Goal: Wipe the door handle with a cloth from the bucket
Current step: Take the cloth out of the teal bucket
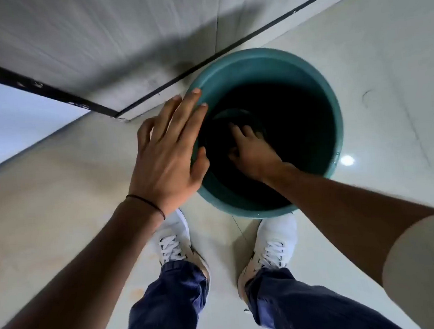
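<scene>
A teal plastic bucket (pixel 335 117) stands on the tiled floor just in front of my feet, its inside very dark. My right hand (pixel 254 153) is deep inside it, fingers curled downward near the bottom. A small greyish patch (pixel 259 134) shows at the fingertips; I cannot tell whether it is the cloth or whether the hand grips it. My left hand (pixel 168 155) lies flat over the bucket's left rim, fingers spread and holding nothing. No door handle is in view.
The bucket sits close to a grey wall (pixel 95 43) with a black strip along its base. A pale panel (pixel 9 114) meets that wall at a corner on the left. My white shoes (pixel 172 236) stand right behind the bucket on glossy cream tiles (pixel 386 70).
</scene>
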`<state>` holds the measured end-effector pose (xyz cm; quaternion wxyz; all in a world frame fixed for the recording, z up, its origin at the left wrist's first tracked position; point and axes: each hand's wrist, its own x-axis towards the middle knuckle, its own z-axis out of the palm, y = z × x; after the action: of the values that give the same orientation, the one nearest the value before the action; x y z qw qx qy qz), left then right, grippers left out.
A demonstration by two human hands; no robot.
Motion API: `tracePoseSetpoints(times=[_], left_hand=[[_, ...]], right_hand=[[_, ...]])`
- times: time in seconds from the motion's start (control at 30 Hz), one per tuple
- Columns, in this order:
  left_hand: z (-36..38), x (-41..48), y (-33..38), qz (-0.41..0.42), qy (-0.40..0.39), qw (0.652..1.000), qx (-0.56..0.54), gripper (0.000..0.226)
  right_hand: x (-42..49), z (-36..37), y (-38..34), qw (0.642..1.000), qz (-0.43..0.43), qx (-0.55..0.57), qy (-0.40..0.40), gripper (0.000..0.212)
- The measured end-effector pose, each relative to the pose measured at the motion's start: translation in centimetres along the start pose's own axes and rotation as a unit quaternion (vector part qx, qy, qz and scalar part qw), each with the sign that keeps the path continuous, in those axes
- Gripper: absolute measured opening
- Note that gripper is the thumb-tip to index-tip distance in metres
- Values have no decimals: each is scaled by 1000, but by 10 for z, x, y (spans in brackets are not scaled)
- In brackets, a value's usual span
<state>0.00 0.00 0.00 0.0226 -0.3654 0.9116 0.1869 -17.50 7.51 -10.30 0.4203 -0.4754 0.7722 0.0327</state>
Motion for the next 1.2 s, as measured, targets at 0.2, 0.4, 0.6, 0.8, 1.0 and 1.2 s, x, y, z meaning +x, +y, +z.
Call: tracePoseSetpoints(times=[0.2, 0.4, 0.6, 0.8, 1.0, 1.2], left_hand=[[26, -1, -7, -15, 15, 1000, -10, 81], [33, 0, -10, -15, 35, 999, -25, 79], [32, 1, -10, -21, 26, 999, -39, 75], [28, -2, -9, -30, 1, 999, -29, 63], [-16, -11, 3, -44, -45, 998, -23, 49], [-114, -69, 33, -141, -104, 980, -98, 39]], right_hand=[[44, 32, 23, 979, -9, -149, -136, 82], [68, 52, 20, 977, -10, -195, -84, 69], [94, 52, 24, 975, -38, -212, -55, 61], [64, 7, 13, 980, 1, -184, -72, 67], [-33, -51, -9, 997, 9, -71, 28, 51], [-159, -127, -63, 989, -10, 145, 38, 52]])
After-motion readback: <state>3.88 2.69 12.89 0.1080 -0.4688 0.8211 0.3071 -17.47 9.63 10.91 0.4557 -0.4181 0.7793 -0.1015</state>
